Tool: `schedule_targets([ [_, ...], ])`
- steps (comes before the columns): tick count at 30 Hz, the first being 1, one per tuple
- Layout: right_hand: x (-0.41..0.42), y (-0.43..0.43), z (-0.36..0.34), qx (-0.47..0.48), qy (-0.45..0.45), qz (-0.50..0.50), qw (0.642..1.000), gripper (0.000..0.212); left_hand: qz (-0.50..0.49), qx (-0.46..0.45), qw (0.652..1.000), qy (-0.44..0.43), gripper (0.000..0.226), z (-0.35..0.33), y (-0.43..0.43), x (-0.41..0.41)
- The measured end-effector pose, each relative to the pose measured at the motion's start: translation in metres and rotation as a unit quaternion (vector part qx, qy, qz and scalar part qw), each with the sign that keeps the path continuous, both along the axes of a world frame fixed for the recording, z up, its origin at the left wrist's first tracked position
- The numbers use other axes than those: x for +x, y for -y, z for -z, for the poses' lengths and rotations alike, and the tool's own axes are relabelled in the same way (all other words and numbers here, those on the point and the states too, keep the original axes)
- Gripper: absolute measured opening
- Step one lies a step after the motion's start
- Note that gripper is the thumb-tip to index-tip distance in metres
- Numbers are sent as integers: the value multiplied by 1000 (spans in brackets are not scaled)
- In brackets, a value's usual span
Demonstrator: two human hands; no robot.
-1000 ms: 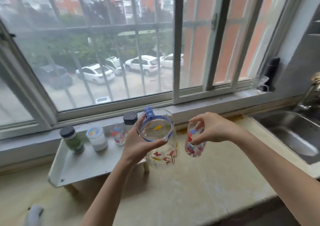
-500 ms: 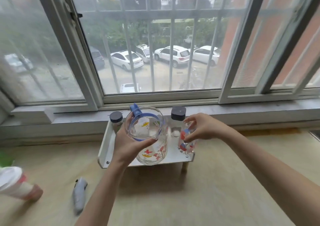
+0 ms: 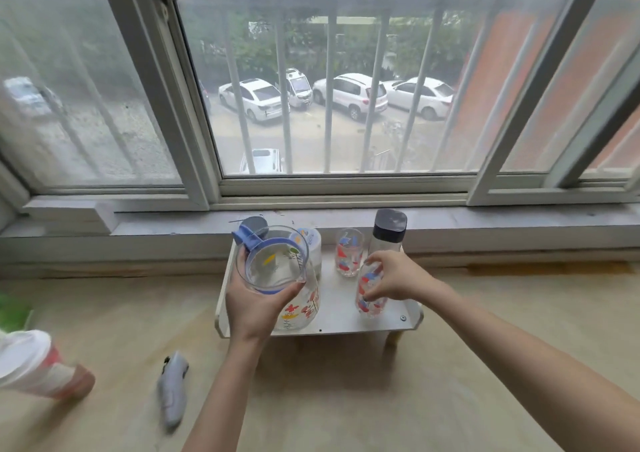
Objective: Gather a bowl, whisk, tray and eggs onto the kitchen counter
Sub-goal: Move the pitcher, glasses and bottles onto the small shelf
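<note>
A small white tray on short legs [image 3: 341, 325] stands on the beige counter [image 3: 346, 399] below the window. My left hand [image 3: 254, 304] grips a clear glass pitcher [image 3: 298, 307] with a blue rim and flower print, low over the tray's left front. My right hand [image 3: 394, 276] holds a printed drinking glass [image 3: 369, 304] from above at the tray's right front. No bowl, whisk or eggs are in view.
On the tray's back stand a second printed glass [image 3: 349, 255], a dark-capped bottle [image 3: 388, 231], a white tub [image 3: 311, 243] and a jar lid [image 3: 254, 224]. A grey lighter-like object [image 3: 172, 387] and a red-and-white bottle [image 3: 38, 368] lie on the counter at left.
The view swung left, away from the sink. Both hands carried the pitcher and glass from above the counter down to the tray's front.
</note>
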State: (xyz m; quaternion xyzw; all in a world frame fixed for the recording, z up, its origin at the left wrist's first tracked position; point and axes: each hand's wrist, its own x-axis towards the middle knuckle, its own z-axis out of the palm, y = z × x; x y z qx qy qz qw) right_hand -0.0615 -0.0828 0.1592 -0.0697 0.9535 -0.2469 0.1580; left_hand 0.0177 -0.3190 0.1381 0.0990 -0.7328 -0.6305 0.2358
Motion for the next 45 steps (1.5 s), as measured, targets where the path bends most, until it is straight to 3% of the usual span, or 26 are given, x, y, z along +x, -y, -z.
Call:
schedule_targets([
  [26,-18,17,40,-6,-1,39,999,77,-31,0,997,70,107,46,-3,-33],
  [38,-16,23,35,32,19,30,999,91,-5,-46,992,121,116,41,0,-32],
  [45,-6,7,10,33,-29,3,999,81,38,-105,986,125,104,21,12,-22],
])
